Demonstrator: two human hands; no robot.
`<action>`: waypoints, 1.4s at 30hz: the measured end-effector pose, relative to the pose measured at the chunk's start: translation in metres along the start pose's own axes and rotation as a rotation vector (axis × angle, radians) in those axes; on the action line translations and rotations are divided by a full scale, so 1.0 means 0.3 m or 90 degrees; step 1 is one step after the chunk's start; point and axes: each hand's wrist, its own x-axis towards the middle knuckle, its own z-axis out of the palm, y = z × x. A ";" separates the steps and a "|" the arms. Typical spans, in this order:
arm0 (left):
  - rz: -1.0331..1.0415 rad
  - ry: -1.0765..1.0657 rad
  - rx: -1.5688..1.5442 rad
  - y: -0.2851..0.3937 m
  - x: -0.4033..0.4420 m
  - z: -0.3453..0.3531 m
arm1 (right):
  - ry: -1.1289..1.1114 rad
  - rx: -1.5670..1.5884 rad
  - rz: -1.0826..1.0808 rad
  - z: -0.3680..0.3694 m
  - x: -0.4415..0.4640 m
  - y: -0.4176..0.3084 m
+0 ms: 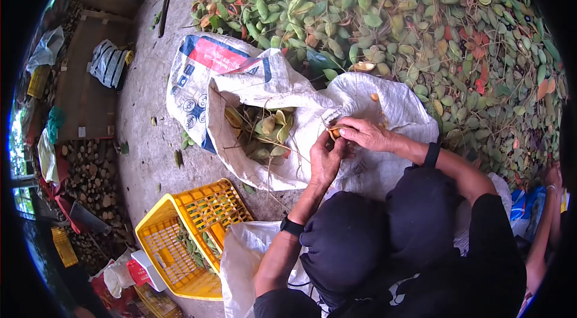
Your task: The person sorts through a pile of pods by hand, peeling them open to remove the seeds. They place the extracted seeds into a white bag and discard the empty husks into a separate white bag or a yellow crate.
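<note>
Pinching a small, split, brown-orange seed pod [335, 131], the left hand [326, 159] steadies it from below while the right hand [365, 134] closes in from the other side, thumb and fingers at its edge. Both grips are closed on this one pod; the step in hand looks like parting its shell. Opening it further would call for a firm left pinch and light right-thumb pressure, kept over the cloth.

Directly beneath the grip lies a crumpled white woven sack [415, 116], with a small orange-yellow kernel [374, 97] just beyond the right hand. Left of the grip, a printed white sack [189, 92] gapes around greenish-brown opened husks [279, 127]. Farther left and nearer the person, a yellow slatted plastic crate [174, 252] leans, green pods inside. Beyond the grip and to its right spreads a broad heap of green pods [384, 23].
</note>
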 end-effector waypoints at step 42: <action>-0.081 0.245 -0.098 -0.126 0.139 -0.474 | 0.564 -0.473 0.034 -0.791 -0.242 0.281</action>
